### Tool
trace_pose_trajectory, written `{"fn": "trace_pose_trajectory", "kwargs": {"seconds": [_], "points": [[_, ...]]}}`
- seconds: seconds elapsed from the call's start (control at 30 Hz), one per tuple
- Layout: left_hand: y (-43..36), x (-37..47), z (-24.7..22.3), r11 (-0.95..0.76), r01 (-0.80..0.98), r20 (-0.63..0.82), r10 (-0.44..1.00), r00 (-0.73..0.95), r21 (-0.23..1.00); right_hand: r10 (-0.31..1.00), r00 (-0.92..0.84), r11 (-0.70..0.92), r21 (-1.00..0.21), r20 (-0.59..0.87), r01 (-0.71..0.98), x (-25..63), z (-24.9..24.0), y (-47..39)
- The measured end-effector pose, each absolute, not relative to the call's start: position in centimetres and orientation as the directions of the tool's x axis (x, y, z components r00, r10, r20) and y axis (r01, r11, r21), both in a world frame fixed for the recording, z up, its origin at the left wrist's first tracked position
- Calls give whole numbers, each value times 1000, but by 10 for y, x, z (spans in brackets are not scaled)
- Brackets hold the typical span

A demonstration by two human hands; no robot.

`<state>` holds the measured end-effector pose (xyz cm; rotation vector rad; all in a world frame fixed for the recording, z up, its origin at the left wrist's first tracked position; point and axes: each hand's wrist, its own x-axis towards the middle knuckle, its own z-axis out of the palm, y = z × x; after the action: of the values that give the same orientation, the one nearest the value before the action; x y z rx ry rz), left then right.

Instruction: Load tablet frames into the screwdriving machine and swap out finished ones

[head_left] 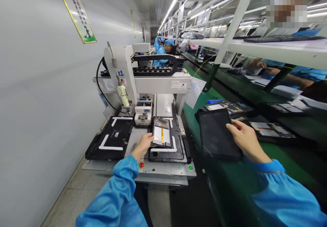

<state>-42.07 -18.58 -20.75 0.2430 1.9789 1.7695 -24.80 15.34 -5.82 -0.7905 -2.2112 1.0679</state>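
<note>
My left hand (144, 144) is closed on the left edge of an opened tablet (162, 134), whose battery, circuit board and orange ribbon cable face up. That tablet is over the right black fixture plate (153, 156) of a white benchtop machine (163, 85); whether it rests on the plate I cannot tell. Off to the right, my right hand (244, 139) grips the edge of a second tablet (217, 133), holding it tilted with its dark screen side toward me above the green bench. The left fixture plate (114, 136), with white corner guides, carries no tablet.
A red stop button (141, 165) and a green button (190, 167) sit on the machine's front edge. Several opened tablets (272, 129) lie along the green bench (230, 186). A white shelf (276, 46) overhangs it. Co-workers in blue (160, 53) are further back.
</note>
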Motion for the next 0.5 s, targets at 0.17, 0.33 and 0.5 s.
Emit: {"fn": "trace_pose_trajectory", "kwargs": {"seconds": [0.17,0.33,0.5], "points": [[-188,-429,-203,451,61,-140,399,-906,891,752,-628,450,-851,198,271,-212,-67,153],[-207,-404,-193,588,343,65,440,-895,733,857,-501,332,-871,118,363,-184,-50,147],[-217,-368,-202,597,695,165,699,-696,401,948,-317,174,-890,35,422,-156,-30,150]]}}
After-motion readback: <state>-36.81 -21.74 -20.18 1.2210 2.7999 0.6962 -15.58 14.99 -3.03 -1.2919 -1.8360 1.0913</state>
